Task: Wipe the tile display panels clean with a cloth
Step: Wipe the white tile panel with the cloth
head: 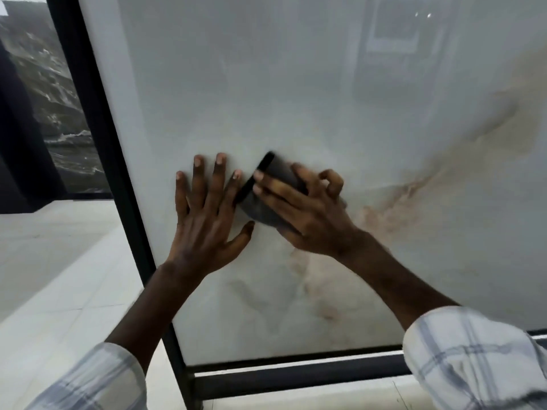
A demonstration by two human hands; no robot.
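Dark cloth (pixel 266 199) pressed on the pale tile panel (pixel 296 84) under my right hand (pixel 307 217), fingers curled on it. Left hand (pixel 207 220) flat, splayed at 9 o'clock, near black frame (pixel 118 173). Panel bare toward 12.

The left hand (pixel 207 208) is lying flat with fingers spread and straight, palm pressing forward. The right hand (pixel 305 211) is reaching across beside it, fingers partly curled. Both forearms are extending from rolled checked sleeves (pixel 473 359).
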